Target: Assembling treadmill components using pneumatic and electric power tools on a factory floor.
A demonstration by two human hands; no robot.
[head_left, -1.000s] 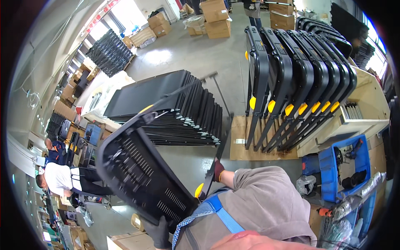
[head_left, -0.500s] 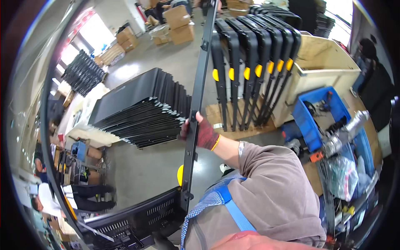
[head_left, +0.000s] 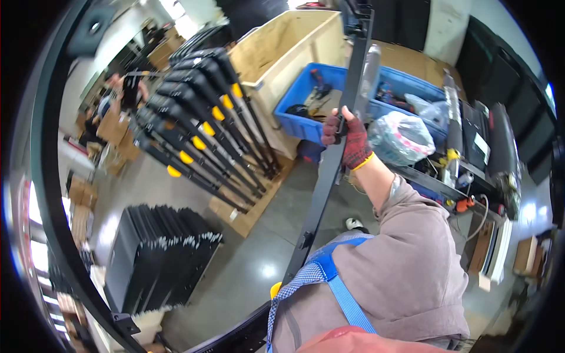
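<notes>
The black frame [head_left: 318, 205] sat in our right hand [head_left: 351, 141], fingers clamped round its bar; our left hand was hidden, so we couldn't tell — picked up, we judged, but not set down, standing frames [head_left: 200, 88] left of those fingers

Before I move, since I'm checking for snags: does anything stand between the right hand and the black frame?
Only the red glove; nothing else visible does. The right hand grips one long bar of the black frame.
</notes>
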